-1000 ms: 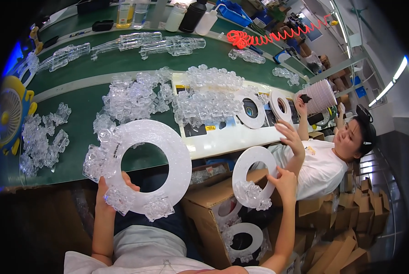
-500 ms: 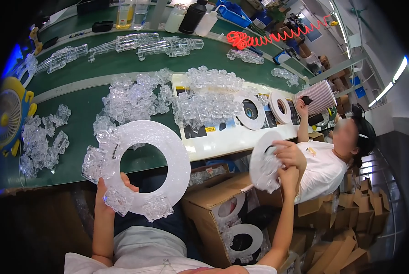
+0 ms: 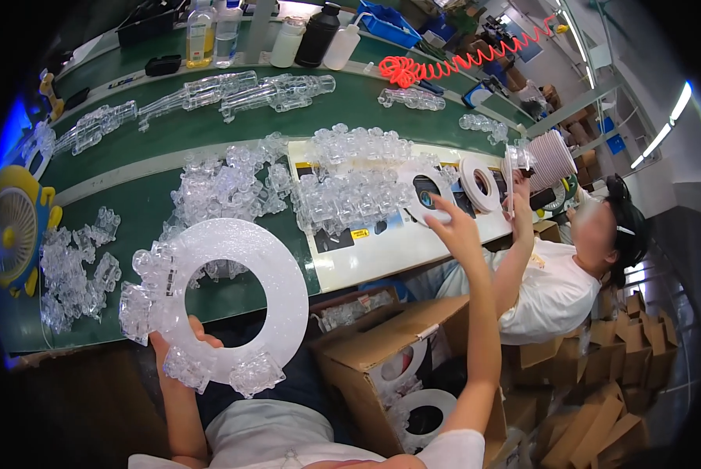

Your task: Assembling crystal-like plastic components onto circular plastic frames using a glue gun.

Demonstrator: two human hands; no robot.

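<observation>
I see the large white ring (image 3: 221, 301) held up near me, over the near edge of the green bench (image 3: 147, 156), with clear plastic blocks clipped around its left and lower rim. My left hand (image 3: 180, 338) has its grip closed on the ring's lower left, thumb showing through the central hole, which I judge keeps the flat face turned toward me. My right hand (image 3: 453, 227) is stretched out to the right, fingers spread and holding nothing, just beside a smaller white ring (image 3: 422, 191) that lies on a white sheet (image 3: 389, 250). Heaps of clear plastic pieces (image 3: 225, 184) cover the middle of the bench, within reach. An open cardboard box (image 3: 393, 367) with more rings stands below. To the right a co-worker (image 3: 557, 285) handles another ring, and bottles (image 3: 319, 35) line the far edge.
</observation>
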